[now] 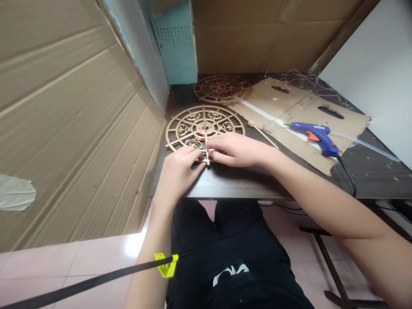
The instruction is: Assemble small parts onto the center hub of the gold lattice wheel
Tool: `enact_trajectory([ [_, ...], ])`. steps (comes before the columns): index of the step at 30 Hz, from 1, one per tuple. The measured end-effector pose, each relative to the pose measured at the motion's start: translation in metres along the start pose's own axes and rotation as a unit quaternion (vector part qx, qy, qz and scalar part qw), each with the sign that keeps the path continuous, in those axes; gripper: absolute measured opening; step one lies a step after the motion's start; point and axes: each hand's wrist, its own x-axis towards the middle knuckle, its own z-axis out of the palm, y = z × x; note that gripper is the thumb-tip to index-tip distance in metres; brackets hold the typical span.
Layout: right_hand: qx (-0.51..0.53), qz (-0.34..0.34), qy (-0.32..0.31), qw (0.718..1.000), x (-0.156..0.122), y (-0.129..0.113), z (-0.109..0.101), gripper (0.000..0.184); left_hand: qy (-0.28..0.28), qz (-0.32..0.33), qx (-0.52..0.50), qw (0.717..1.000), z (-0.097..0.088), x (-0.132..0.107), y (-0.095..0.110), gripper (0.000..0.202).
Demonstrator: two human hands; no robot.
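A gold openwork disc [193, 122] lies flat on the dark table [244, 184]. My left hand [178, 171] and my right hand [233, 149] meet at the disc's near edge. Both are closed in a pinch on a thin gold stick [206, 148] that runs from the disc's centre toward me. A bit of reddish thread or wire shows near the disc's hub. The fingertips hide the stick's near end.
A second, darker openwork disc [222, 89] lies farther back. A blue glue gun [317, 136] rests on a cardboard sheet [289, 111] at the right, its cord running off the table edge. A wooden stick with a ball end [260, 131] lies beside my right hand. Cardboard walls stand left and behind.
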Motion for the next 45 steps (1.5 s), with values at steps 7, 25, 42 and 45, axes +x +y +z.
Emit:
enact_trajectory([
  [7,0.027,-0.031,0.021,0.999,-0.001,0.004,0.001,0.010,0.001,0.000,-0.004,1.000,0.000,0.000,0.000,0.005],
  [25,0.053,-0.049,0.019,0.997,-0.002,0.006,-0.001,0.010,0.000,0.000,0.000,1.000,-0.001,0.000,0.001,0.007],
  [42,0.062,-0.045,0.026,0.997,-0.004,0.013,-0.005,0.032,0.004,-0.001,-0.002,1.000,-0.001,0.001,0.001,0.014],
  [45,0.062,-0.038,0.021,0.997,-0.004,0.013,-0.005,0.032,0.002,-0.002,-0.004,1.000,-0.001,0.000,0.001,0.010],
])
